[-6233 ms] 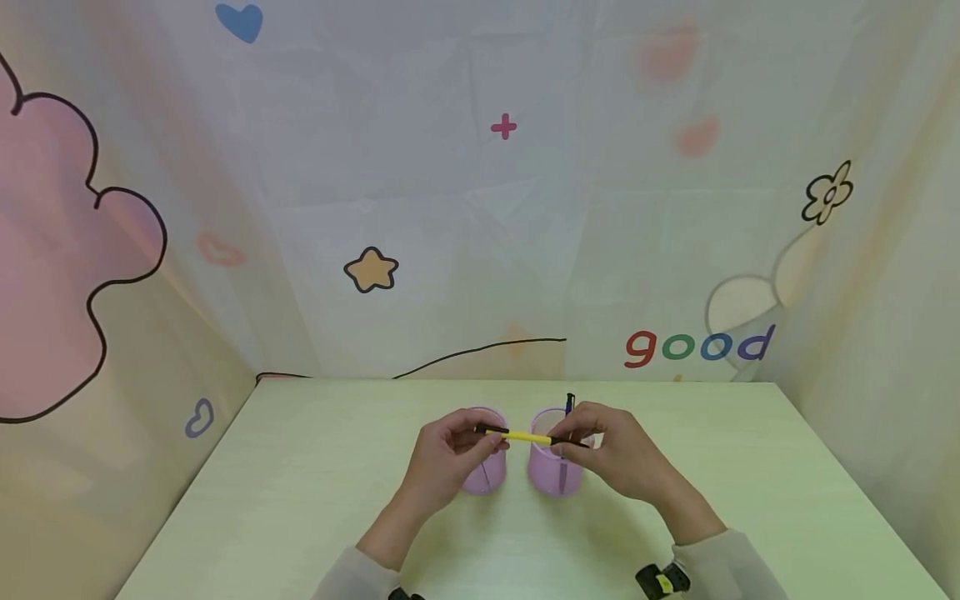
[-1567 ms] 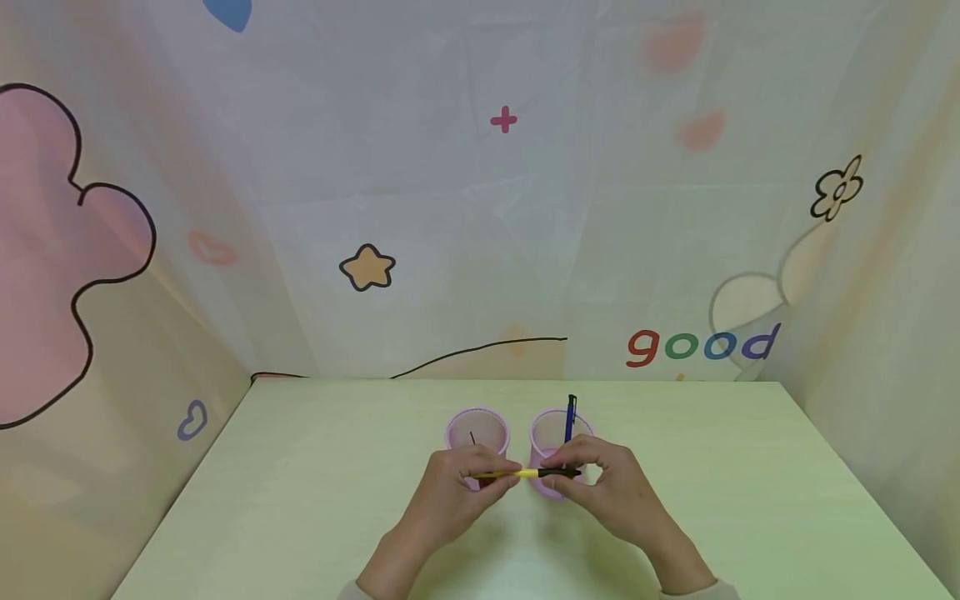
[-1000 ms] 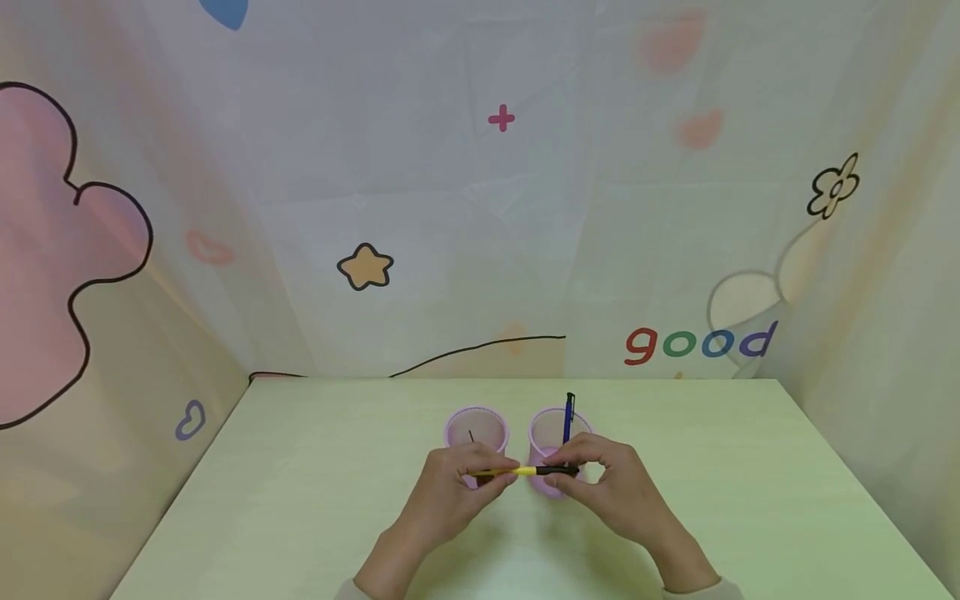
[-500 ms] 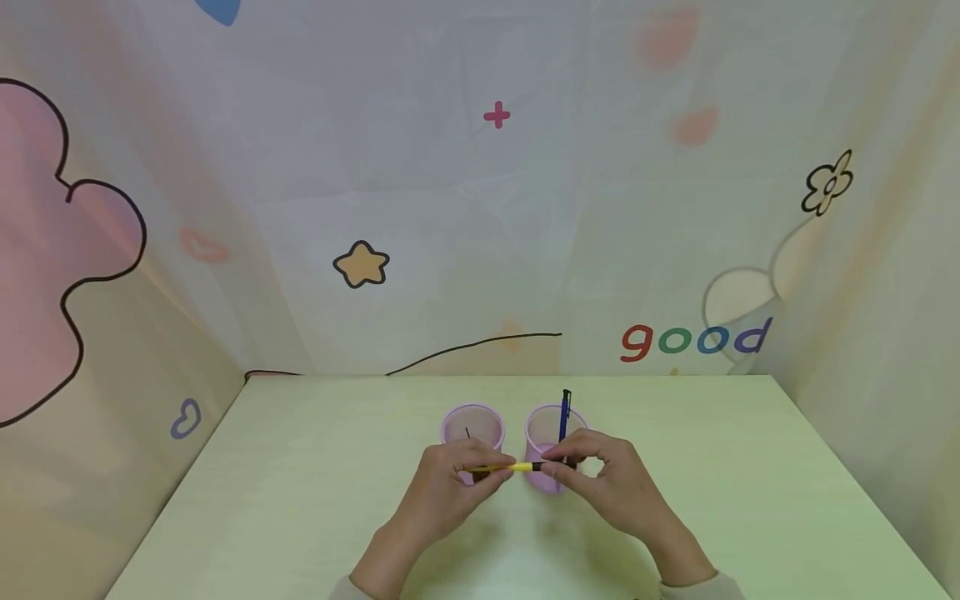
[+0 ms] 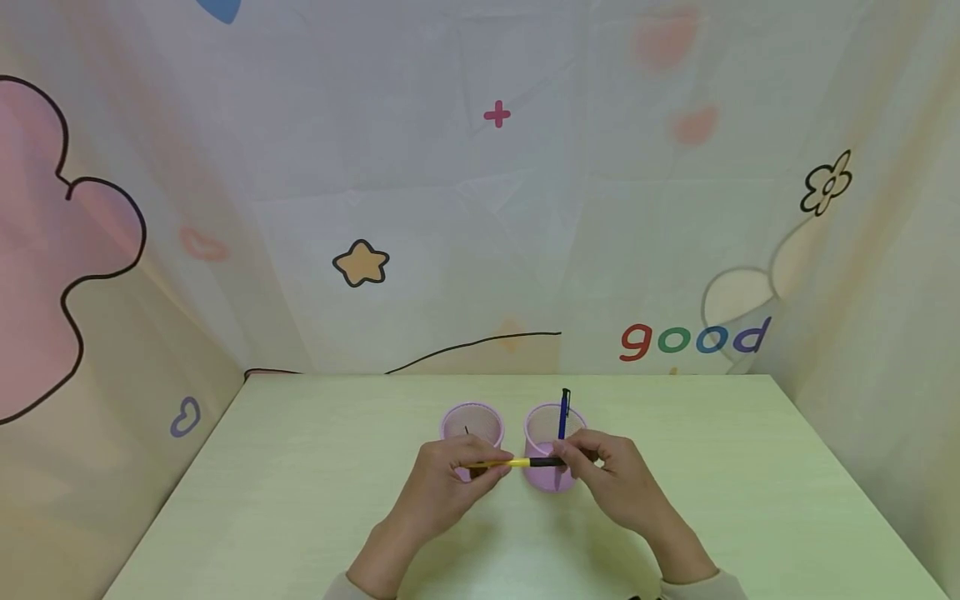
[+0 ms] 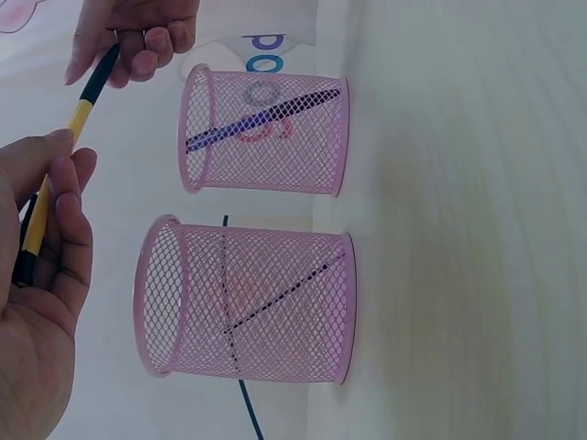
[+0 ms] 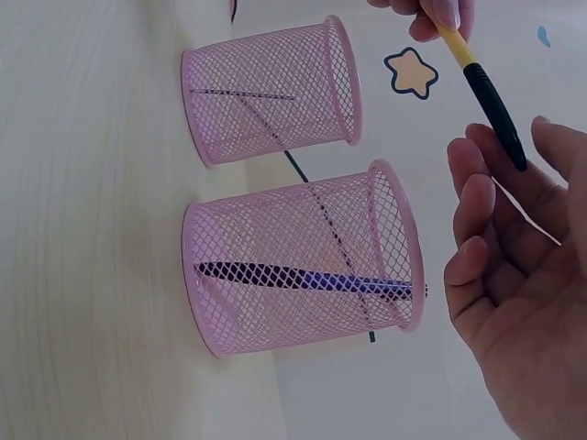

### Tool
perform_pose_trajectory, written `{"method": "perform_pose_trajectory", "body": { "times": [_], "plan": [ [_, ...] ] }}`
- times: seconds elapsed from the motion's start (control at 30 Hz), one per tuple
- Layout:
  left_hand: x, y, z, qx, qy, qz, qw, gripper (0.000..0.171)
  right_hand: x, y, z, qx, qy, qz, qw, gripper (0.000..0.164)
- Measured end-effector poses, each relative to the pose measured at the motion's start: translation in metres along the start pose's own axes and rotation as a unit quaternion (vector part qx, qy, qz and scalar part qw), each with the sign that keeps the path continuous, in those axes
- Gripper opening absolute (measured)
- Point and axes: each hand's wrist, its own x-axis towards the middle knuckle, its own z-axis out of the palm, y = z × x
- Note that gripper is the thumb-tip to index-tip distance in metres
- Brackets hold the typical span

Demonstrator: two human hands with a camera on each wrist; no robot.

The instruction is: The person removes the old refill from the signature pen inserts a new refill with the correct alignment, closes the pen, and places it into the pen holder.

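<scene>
A yellow ballpoint pen [image 5: 519, 462] with a black grip lies level in front of two pink mesh pen cups. My left hand [image 5: 442, 479] pinches its yellow barrel between thumb and fingers, as the left wrist view also shows. At the black tip end is my right hand [image 5: 617, 483]; in the right wrist view its thumb stands apart from the black grip [image 7: 493, 112], with fingers loosely bent behind the tip. A blue pen [image 7: 339, 282] leans inside the right cup [image 7: 303, 335]. The left cup [image 6: 248, 367] contains a thin dark rod [image 6: 284, 295].
Both cups stand side by side on a pale table [image 5: 300, 467]. Behind is a printed cloth backdrop [image 5: 450, 208], with cloth sides at left and right.
Since the oldest frame, both hands have come lower and nearer with the yellow pen. Over the last half second, my right thumb and fingers have loosened from its black end.
</scene>
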Motion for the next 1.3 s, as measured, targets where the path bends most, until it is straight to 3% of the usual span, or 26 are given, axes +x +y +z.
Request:
{"method": "perform_pose_trajectory", "body": {
  "times": [0.53,1.0,1.3],
  "plan": [
    [-0.0003,0.0027,-0.002,0.001,0.004,0.011,0.9999,0.012,-0.0003,-0.0026,0.0024,0.032,-0.079,0.066,0.994,0.049],
    [-0.0001,0.0039,-0.0013,0.009,-0.002,-0.007,0.9999,0.016,-0.0007,-0.0015,0.005,0.024,-0.085,0.059,0.994,0.051],
    [0.0005,0.0041,-0.001,0.028,-0.001,0.014,0.9995,0.013,-0.0008,-0.0014,0.0057,0.022,-0.079,0.055,0.995,0.05]
  ]
}}
